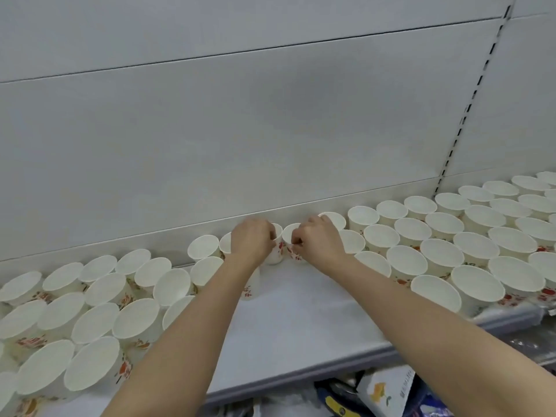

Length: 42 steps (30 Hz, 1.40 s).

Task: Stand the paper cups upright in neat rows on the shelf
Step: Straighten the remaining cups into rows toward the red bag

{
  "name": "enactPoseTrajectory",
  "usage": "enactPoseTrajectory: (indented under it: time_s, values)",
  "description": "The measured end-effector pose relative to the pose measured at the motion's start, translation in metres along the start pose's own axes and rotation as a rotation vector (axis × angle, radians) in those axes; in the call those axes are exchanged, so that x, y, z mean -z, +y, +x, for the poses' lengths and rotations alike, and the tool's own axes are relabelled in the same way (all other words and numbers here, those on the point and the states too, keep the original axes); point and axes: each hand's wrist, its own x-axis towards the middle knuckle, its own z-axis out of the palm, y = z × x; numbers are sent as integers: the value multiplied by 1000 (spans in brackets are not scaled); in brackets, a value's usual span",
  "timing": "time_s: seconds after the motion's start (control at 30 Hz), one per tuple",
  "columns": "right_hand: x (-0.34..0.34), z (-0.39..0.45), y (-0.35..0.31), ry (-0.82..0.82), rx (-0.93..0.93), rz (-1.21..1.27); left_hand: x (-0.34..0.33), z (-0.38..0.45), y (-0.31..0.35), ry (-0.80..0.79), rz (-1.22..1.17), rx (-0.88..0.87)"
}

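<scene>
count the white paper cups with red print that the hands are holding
2. The left cup is in the left hand; the right cup is in the right hand. Side by side at the back; none seems hidden.

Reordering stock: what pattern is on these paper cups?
White paper cups with a red-orange printed motif, head view.

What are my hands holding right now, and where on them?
Each holds a paper cup at its rim: left hand on the left cup, right hand on the right cup.

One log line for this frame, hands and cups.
left hand: grips paper cup | right hand: grips neighbouring cup | both upright, back row, shelf gap
</scene>
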Motion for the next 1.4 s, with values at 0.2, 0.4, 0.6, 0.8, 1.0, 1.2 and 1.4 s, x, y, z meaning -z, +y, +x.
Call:
enactPoseTrajectory:
  time_s: [0.2, 0.4, 0.6, 0.8, 1.0, 1.2, 1.4]
  values:
    - [5, -1, 9, 5, -29, -4, -2, -1, -11, -20, 38, -63]
    - [-1, -3, 13, -14, -51, -32, -7, -6, 0, 61, -24, -58]
    - [-7, -1, 17, -5, -6, -74, -8, -8, 0, 65, -21, -56]
    - [-3, -2, 20, 158, 65, 103, 18, -37, -19, 232, -198, 81]
    - [4, -15, -19, 170, 286, 284, 46, -94, -72, 152, -179, 390]
    - [-4, -24, -57, -14, 419, 230, 38, -109, -72, -89, -89, 325]
    - [-7, -26, -74, 23, 380, 225, 30, -103, -65, -42, 12, 261]
